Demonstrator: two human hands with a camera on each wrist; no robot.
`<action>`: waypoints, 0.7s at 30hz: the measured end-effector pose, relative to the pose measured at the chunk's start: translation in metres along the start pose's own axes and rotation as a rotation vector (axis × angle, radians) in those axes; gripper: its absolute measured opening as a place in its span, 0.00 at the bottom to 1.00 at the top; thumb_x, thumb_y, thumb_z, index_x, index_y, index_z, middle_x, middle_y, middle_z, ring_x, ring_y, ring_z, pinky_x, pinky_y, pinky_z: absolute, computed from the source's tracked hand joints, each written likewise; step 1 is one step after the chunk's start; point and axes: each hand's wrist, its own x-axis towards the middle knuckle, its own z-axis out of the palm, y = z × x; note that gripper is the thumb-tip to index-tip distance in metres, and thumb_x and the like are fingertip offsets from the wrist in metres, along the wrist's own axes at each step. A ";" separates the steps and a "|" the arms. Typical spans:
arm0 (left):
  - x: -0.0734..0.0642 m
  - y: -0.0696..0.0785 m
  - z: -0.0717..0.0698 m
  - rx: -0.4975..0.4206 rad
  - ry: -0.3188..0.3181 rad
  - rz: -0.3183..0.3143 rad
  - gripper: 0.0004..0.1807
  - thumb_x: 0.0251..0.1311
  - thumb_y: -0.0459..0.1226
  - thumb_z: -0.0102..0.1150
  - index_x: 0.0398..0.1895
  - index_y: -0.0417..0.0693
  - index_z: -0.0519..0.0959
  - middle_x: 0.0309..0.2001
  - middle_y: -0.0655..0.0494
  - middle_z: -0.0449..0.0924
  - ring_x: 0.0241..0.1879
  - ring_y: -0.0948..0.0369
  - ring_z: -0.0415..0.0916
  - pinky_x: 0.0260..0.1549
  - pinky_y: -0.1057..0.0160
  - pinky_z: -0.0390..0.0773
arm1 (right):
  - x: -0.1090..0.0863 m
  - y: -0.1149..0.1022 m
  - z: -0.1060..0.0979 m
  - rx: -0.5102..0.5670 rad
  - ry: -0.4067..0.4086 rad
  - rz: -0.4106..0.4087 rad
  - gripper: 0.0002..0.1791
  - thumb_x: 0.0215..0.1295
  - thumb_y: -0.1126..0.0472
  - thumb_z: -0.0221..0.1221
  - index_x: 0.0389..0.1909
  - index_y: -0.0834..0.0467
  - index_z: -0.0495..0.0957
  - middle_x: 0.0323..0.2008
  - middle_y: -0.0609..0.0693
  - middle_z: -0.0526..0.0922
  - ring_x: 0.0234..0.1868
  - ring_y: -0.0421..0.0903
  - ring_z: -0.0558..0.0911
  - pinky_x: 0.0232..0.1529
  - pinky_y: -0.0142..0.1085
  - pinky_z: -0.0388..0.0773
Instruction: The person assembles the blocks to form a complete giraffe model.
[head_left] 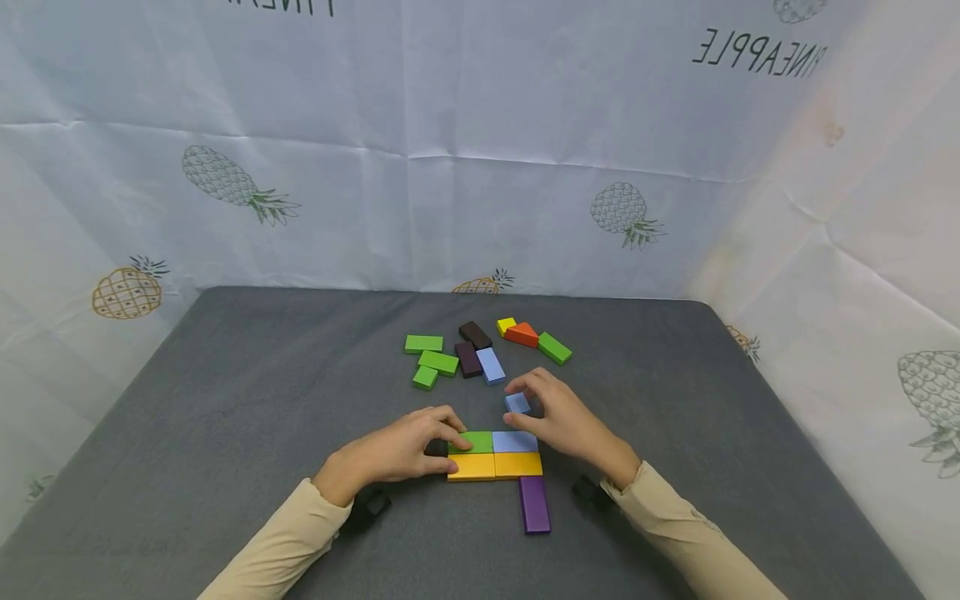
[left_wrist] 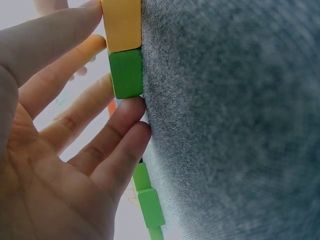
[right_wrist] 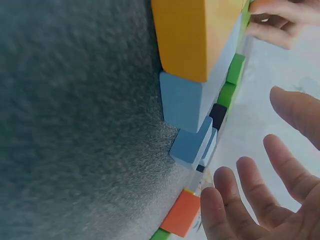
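Two yellow blocks [head_left: 517,465] lie end to end, with a green block [head_left: 481,442] and a light blue block [head_left: 514,442] against their far side. A purple block [head_left: 535,506] points toward me from the right yellow one. My left hand [head_left: 405,444] rests at the left end, its thumb by the yellow block and a fingertip on the green; its fingers are mostly straight in the left wrist view. Behind the rows sits a small blue block [head_left: 517,403]. My right hand [head_left: 561,414] spreads around it, and its fingers [right_wrist: 250,182] stand apart from it in the right wrist view.
Several green blocks [head_left: 438,362] lie at the back left. Dark brown blocks [head_left: 475,335], another light blue block [head_left: 491,366], a yellow piece [head_left: 506,326], an orange triangle [head_left: 522,335] and a green block [head_left: 555,348] are scattered beside them. A pineapple-print cloth hangs behind the grey table [head_left: 300,367].
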 end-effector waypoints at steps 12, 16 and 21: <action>0.000 -0.002 0.000 -0.011 0.004 0.011 0.17 0.62 0.42 0.66 0.54 0.53 0.84 0.54 0.58 0.77 0.54 0.58 0.75 0.54 0.56 0.78 | 0.031 0.004 0.002 -0.066 -0.037 0.007 0.23 0.63 0.54 0.67 0.56 0.59 0.77 0.53 0.56 0.77 0.52 0.54 0.79 0.53 0.49 0.79; 0.000 -0.002 0.000 -0.018 -0.003 -0.001 0.17 0.62 0.42 0.66 0.54 0.53 0.84 0.54 0.58 0.77 0.55 0.58 0.75 0.55 0.55 0.78 | 0.041 0.008 0.004 -0.074 -0.049 0.022 0.23 0.63 0.54 0.67 0.57 0.59 0.76 0.54 0.55 0.77 0.55 0.53 0.79 0.56 0.49 0.79; 0.001 -0.002 -0.001 -0.021 -0.007 -0.002 0.17 0.62 0.42 0.66 0.54 0.53 0.84 0.54 0.58 0.77 0.55 0.58 0.75 0.55 0.55 0.77 | 0.051 0.011 0.006 -0.067 -0.056 0.042 0.23 0.63 0.55 0.67 0.57 0.58 0.76 0.54 0.56 0.77 0.56 0.53 0.79 0.58 0.49 0.78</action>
